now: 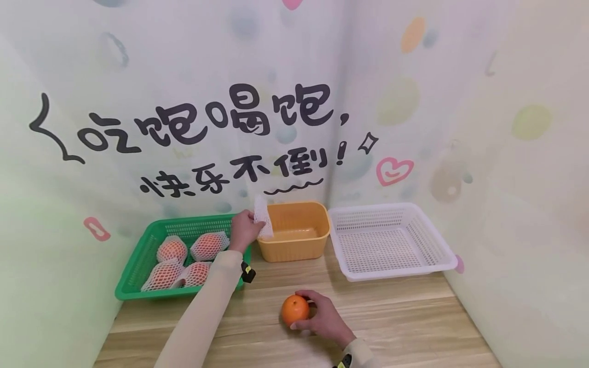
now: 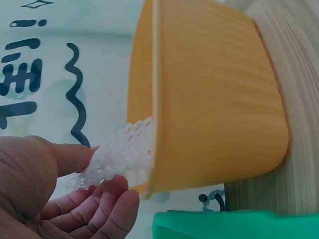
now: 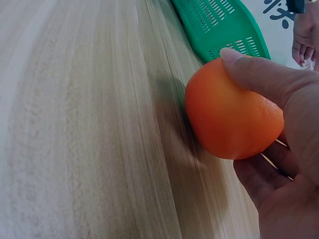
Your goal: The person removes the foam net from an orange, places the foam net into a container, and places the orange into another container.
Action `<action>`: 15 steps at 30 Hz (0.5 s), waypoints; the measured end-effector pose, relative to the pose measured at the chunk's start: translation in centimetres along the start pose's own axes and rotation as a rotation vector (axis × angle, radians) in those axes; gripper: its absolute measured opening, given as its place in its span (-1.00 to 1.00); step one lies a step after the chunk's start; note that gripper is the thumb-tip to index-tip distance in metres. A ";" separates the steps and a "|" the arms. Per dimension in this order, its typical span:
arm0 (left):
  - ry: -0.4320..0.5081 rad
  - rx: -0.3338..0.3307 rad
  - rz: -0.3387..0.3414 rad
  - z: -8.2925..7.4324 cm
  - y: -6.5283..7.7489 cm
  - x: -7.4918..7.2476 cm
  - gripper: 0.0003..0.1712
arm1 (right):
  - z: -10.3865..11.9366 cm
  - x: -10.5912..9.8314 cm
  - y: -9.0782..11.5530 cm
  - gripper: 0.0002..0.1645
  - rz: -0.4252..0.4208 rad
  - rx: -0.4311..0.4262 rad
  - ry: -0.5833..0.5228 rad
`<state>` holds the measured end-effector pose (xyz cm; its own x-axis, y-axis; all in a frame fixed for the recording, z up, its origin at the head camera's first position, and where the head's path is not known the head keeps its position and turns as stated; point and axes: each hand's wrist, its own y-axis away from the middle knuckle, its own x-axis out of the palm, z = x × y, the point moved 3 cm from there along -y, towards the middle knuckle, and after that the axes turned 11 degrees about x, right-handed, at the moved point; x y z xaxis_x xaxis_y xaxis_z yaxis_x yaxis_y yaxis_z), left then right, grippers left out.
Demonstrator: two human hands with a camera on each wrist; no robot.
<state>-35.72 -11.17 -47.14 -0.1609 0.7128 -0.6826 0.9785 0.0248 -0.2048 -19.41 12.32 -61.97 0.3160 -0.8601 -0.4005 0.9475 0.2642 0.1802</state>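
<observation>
Between thumb and fingers, my left hand (image 1: 245, 230) pinches a white foam fruit net (image 1: 262, 219) at the left rim of the orange-yellow bin (image 1: 294, 250). In the left wrist view, the far end of the foam net (image 2: 122, 154) reaches past the rim into the bin. My right hand (image 1: 325, 319) grips an orange (image 1: 295, 309) from its right side, thumb on one side and fingers on the other. The right wrist view shows the bare orange (image 3: 232, 112) just over the wooden table; whether it touches the surface I cannot tell.
A green basket (image 1: 133, 266) at the left holds several fruits in foam nets (image 1: 172, 250). To the right of the bin stands a white mesh basket (image 1: 382, 250). Behind them rises a printed wall (image 1: 276, 51). The wooden table (image 1: 391, 327) extends in front.
</observation>
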 end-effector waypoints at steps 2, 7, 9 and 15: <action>-0.026 -0.009 0.016 0.2 -0.1 0.3 -0.63 | 0.0 0.0 0.0 -0.07 0.001 -0.001 -0.004; -0.042 -0.038 0.033 0.5 -0.1 0.7 -0.59 | 0.0 -0.1 0.0 -0.06 0.003 -0.001 -0.017; -0.044 -0.036 0.032 0.6 -0.1 0.8 -0.57 | 0.0 -0.1 0.0 -0.07 0.001 -0.001 -0.022; -0.047 -0.007 0.040 0.5 0.1 0.5 -0.58 | -0.1 0.0 -0.1 -0.09 -0.009 0.007 -0.016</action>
<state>-35.77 -11.10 -47.85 -0.1277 0.6799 -0.7221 0.9850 0.0020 -0.1723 -19.48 12.32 -62.14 0.3065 -0.8695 -0.3873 0.9499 0.2535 0.1827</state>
